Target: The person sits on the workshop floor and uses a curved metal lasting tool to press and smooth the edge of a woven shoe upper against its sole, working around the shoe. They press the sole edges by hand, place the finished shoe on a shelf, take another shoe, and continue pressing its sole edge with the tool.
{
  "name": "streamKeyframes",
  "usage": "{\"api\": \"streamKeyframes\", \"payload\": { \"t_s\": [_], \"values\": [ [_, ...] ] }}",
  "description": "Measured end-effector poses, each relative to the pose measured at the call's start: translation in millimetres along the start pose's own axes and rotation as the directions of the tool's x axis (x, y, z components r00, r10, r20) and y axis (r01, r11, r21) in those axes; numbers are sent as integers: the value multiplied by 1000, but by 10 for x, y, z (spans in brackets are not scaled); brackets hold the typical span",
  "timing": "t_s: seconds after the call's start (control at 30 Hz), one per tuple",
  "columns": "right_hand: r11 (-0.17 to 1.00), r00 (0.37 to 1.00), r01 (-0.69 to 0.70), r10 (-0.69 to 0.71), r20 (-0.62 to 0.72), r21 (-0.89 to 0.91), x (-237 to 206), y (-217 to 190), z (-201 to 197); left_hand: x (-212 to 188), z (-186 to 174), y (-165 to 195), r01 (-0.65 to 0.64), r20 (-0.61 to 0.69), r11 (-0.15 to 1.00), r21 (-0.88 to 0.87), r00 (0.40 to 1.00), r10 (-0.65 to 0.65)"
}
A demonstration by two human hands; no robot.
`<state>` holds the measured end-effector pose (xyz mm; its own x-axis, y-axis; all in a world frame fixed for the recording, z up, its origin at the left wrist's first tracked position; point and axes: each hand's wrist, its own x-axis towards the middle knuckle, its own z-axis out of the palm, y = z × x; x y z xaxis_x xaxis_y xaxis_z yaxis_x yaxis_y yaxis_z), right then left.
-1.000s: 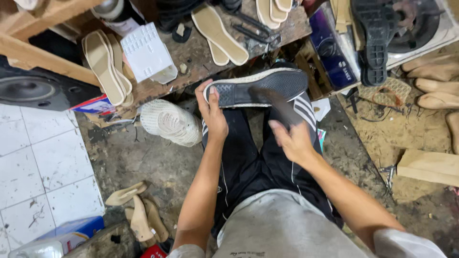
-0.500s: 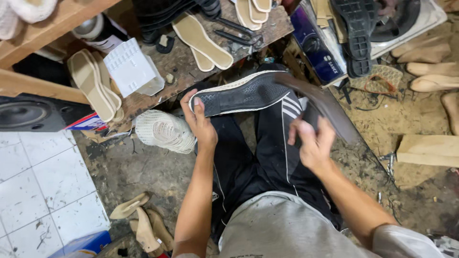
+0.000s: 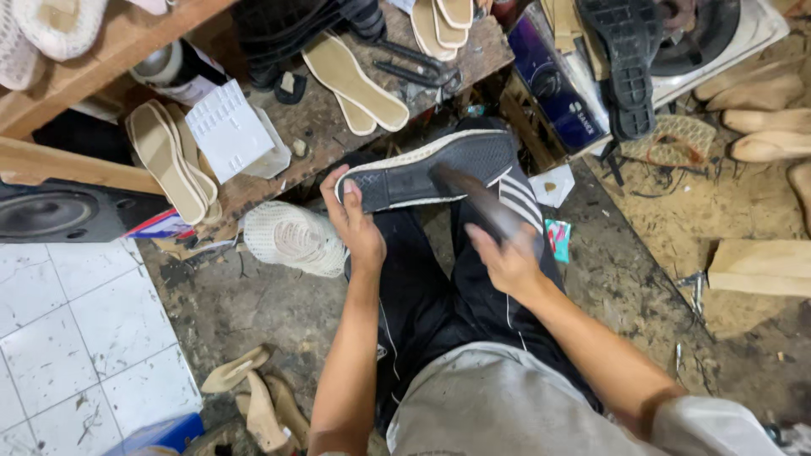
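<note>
A black shoe with a pale edge lies sole-up across my lap. My left hand grips its left end, thumb on the sole. My right hand holds a dark tool, blurred by motion, whose far end is over the middle of the sole. I cannot tell what kind of tool it is. My legs in black trousers with white stripes are under the shoe.
A wooden bench ahead carries beige insoles, a white box and small tools. A white mesh shoe lies on the dirty floor at left. Wooden lasts, a black sole and wood blocks are at right.
My right hand swung out to the right and has come back toward the shoe with the tool. The left hand keeps its grip on the shoe.
</note>
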<state>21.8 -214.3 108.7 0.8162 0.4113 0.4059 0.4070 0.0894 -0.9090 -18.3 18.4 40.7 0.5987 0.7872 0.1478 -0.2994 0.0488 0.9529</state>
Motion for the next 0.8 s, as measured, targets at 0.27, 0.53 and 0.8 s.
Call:
{"api": "streamKeyframes", "payload": {
  "t_s": [0.27,0.53,0.8],
  "values": [
    [911,943,-162,256,-211,380,-121,171,-206,14,-3,8,31,-23,999,-7,999,-31],
    [779,907,199,84,-414,595,-86,199,-408,0,-1,-3,16,-33,1000,4,999,-16],
    [894,895,-102,273,-352,436,-167,252,-526,37,-28,-44,64,2,991,-117,998,-64]
  ]
}}
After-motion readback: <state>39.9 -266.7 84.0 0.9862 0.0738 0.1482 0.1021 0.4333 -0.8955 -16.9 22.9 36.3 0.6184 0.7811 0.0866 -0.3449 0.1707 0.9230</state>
